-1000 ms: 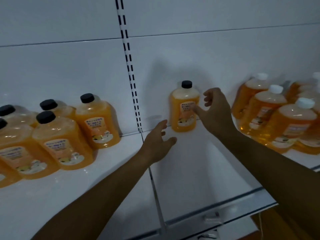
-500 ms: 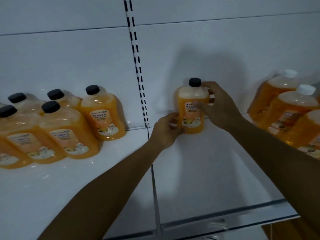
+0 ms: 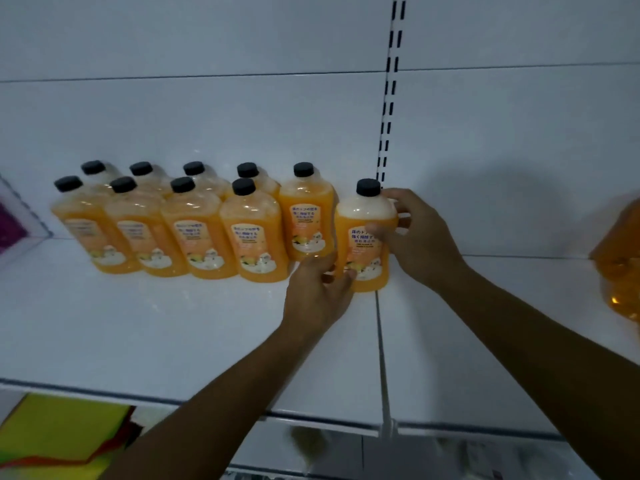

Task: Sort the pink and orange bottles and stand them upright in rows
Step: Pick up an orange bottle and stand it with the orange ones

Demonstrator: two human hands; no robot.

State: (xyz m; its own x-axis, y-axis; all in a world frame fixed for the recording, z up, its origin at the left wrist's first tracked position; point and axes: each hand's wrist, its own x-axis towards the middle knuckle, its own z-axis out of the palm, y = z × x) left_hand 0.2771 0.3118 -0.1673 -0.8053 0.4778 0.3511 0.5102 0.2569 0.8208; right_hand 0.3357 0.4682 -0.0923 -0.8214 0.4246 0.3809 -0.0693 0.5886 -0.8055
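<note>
An orange bottle with a black cap point(image 3: 363, 233) stands upright on the white shelf point(image 3: 194, 327), right of a two-deep group of several upright black-capped orange bottles point(image 3: 204, 233). My right hand point(image 3: 415, 237) grips its upper right side. My left hand point(image 3: 317, 292) holds its lower left side near the base. The held bottle sits just right of the last bottle in the back row point(image 3: 306, 223), at the seam between two shelf panels.
Orange bottles point(image 3: 620, 261) show partly at the right edge. A white divider with something pink behind it point(image 3: 14, 223) stands at the far left. Yellow and red items point(image 3: 62, 434) lie on the level below. A slotted upright point(image 3: 389, 98) runs up the back wall.
Both hands closed on the lone bottle and carried it left along the shelf to the end of the black-capped group. The view has swung left, so the white-capped bottles are mostly out of frame.
</note>
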